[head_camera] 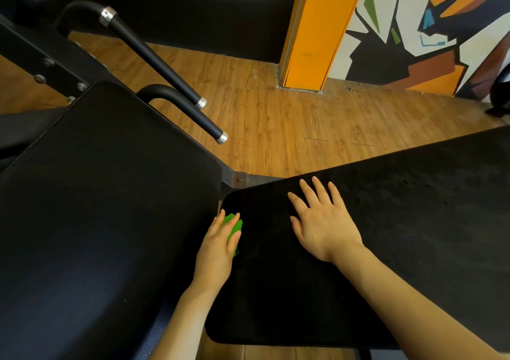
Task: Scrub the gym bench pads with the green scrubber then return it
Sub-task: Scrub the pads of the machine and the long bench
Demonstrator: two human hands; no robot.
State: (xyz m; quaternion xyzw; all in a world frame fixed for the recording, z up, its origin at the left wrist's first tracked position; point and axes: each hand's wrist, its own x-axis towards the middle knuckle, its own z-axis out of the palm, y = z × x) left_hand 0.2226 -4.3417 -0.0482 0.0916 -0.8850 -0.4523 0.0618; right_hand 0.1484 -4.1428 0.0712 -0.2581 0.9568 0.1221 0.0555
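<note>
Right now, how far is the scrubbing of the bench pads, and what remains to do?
Mid-job. The left hand grips the green scrubber against the near corner of the right pad, while the right hand rests flat on it. Whether the left pad is already scrubbed cannot be told. Left: finishing the pads and returning the scrubber.

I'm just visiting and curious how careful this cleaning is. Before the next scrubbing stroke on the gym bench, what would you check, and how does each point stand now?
1. Green scrubber in hand: ok, the left hand grips it.
2. Scrubber on the pad: ok, it sits at the near left corner of the right bench pad.
3. Pad steadied: ok, the right hand lies flat on it, fingers spread.
4. Stroke path free: not ok if scrubbing rightward, since the right hand lies there.
5. Left bench pad already scrubbed: cannot tell.
6. Place to return the scrubber: cannot tell, none in view.
</note>
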